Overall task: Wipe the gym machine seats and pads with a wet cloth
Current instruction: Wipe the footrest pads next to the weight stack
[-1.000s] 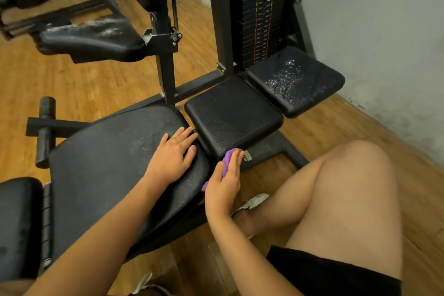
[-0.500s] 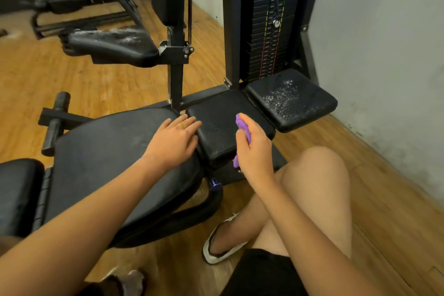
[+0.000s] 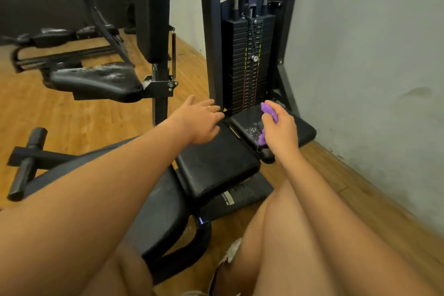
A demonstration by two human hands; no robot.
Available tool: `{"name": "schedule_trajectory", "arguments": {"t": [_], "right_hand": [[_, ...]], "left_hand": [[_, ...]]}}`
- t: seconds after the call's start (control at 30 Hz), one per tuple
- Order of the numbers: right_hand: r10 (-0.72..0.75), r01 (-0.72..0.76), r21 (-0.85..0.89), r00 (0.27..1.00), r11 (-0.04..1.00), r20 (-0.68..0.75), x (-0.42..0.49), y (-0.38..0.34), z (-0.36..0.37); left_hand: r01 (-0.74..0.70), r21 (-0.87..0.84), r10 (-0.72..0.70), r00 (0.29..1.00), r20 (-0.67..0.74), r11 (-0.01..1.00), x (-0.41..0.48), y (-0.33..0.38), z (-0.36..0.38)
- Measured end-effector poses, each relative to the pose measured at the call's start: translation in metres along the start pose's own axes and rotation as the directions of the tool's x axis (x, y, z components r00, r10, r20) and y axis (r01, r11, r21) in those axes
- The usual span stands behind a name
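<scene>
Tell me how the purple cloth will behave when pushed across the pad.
Probably floppy: the purple cloth bunches in the right hand, a tail drooping below. Likely light, as that hand alone holds it. It should mould to the far pad.

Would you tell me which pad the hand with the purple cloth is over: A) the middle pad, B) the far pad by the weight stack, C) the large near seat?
B: the right hand grips the purple cloth above the far pad, next to the weight stack.

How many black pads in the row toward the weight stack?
3: large near pad, middle pad, far pad under the cloth in the right hand. Arms may hide more.
</scene>
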State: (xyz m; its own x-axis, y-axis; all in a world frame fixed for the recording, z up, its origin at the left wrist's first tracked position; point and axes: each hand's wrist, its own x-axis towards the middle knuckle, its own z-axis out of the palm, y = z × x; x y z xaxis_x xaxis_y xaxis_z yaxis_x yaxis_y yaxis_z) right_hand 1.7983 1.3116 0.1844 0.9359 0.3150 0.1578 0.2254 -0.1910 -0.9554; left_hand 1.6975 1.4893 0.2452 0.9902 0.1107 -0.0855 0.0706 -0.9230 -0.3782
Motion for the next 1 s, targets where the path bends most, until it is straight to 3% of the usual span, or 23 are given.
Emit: {"name": "schedule_trajectory", "arguments": {"t": [0.2, 0.37, 0.6, 0.8, 1.0], "right_hand": [[0.018, -0.005, -0.192, 0.998, 0.981, 0.065, 0.035, 0.012, -0.028], [0.010, 0.050, -0.330, 0.984, 0.943, 0.177, 0.061, 0.024, -0.048], [0.114, -0.041, -0.497, 0.986, 0.867, 0.119, 0.077, 0.050, -0.049], [-0.022, 0.036, -0.688, 0.999, 0.725, 0.029, 0.095, 0.071, -0.076], [-0.063, 0.203, -0.785, 0.977, 0.586, 0.205, 0.131, 0.094, -0.104]], "left_hand": [[0.034, -0.091, -0.033, 0.999, 0.016, 0.995, 0.059, -0.021, -0.017], [0.066, -0.267, -0.051, 0.997, 0.062, 0.961, 0.081, -0.007, 0.037], [0.122, -0.545, -0.074, 0.991, 0.109, 0.829, 0.110, 0.040, 0.118], [0.070, -0.613, -0.149, 0.986, -0.078, 0.787, 0.110, 0.062, 0.146], [0.094, -0.620, -0.214, 0.969, -0.121, 0.779, 0.111, 0.057, 0.156]]}}
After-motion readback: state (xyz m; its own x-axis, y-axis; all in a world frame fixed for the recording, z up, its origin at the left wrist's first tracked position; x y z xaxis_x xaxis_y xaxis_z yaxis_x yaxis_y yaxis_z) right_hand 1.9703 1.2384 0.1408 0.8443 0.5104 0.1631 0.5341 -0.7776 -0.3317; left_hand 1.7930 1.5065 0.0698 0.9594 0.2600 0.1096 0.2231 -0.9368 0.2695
